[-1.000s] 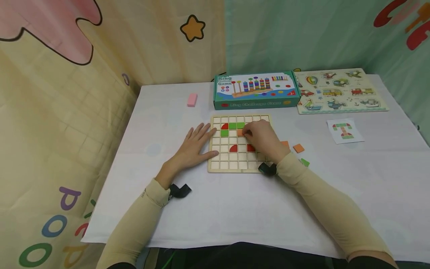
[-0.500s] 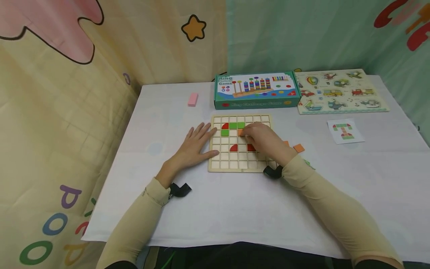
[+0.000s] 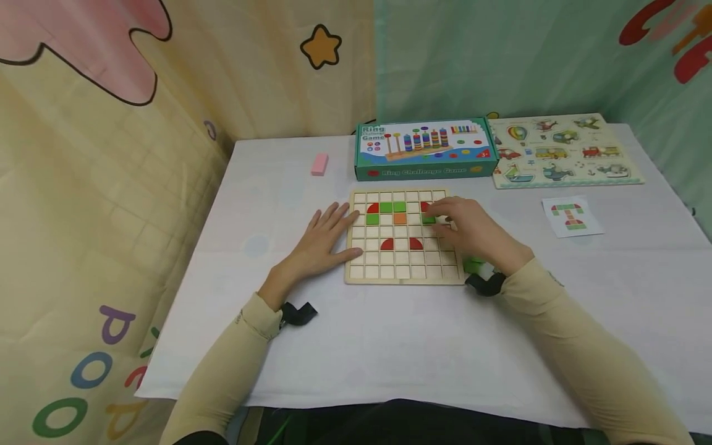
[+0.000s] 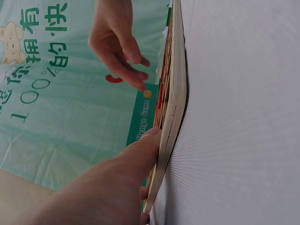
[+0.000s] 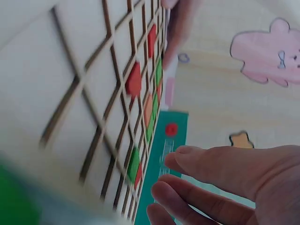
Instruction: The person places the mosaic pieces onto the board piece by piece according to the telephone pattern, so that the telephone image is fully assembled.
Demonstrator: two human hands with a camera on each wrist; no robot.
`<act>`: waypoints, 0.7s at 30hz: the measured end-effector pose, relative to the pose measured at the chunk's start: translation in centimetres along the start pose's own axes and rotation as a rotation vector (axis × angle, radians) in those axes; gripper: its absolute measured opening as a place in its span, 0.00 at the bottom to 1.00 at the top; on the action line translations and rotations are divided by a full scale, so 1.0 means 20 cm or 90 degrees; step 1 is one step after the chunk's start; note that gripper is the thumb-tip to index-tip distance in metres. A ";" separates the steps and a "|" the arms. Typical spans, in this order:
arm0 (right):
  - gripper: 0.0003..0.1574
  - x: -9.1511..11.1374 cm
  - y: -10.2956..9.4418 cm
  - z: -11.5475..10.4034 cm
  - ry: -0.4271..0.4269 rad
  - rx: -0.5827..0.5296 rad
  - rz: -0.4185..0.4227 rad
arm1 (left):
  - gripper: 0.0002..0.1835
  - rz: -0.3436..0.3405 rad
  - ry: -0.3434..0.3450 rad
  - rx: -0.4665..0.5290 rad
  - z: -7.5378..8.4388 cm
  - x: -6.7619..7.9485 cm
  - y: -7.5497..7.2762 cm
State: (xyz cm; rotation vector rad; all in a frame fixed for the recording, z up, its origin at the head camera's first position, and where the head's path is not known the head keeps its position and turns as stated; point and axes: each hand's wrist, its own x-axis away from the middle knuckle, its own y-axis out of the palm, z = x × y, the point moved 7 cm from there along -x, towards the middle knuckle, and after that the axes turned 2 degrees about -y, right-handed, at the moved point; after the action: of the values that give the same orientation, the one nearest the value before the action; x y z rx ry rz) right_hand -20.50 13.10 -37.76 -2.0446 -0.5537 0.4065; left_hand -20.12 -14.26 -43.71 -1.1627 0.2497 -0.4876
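Observation:
A wooden grid board (image 3: 403, 272) lies flat on the table. My left hand (image 3: 319, 247) rests at its left edge, fingers spread; the left wrist view shows the thumb (image 4: 147, 140) along the rim. Over the board's right part is my right hand (image 3: 475, 228), fingers loosely bent and holding nothing in the right wrist view. In the cells sit an orange square tile (image 3: 400, 219), several green square tiles (image 3: 392, 207) and red quarter-round tiles (image 3: 416, 244). Under the right wrist, a loose green tile (image 3: 473, 265) shows beside the board.
Behind the board stands a green ring game box (image 3: 426, 150). A picture puzzle board (image 3: 564, 151) lies right of it, with a printed pattern card (image 3: 572, 216) in front. A pink block (image 3: 319, 164) lies at the back left of the white table (image 3: 378, 346).
My right hand has let go of the orange tile in its cell and moved right, uncovering red and green tiles at the upper right. The left hand has stayed in place.

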 end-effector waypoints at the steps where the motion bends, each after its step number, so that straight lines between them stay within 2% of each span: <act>1: 0.17 0.03 -0.02 0.03 0.017 -0.006 0.000 | 0.48 0.000 0.000 0.000 0.00 0.00 0.00; 8: 0.17 0.18 -0.13 0.22 0.100 -0.025 -0.008 | 0.48 0.003 0.004 -0.007 0.00 0.00 0.00; 14: 0.18 0.25 -0.13 0.27 0.091 -0.035 -0.014 | 0.48 0.005 0.005 -0.006 0.00 0.01 -0.01; 21: 0.12 0.25 -0.09 0.29 0.063 -0.018 -0.020 | 0.48 0.004 0.002 -0.009 0.00 0.00 0.00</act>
State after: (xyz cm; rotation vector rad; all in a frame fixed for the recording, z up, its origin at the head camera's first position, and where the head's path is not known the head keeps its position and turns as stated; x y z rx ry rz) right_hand -19.54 20.69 -39.47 -2.0685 -0.5344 0.2786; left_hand -20.10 -14.33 -43.69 -1.1744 0.2604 -0.4823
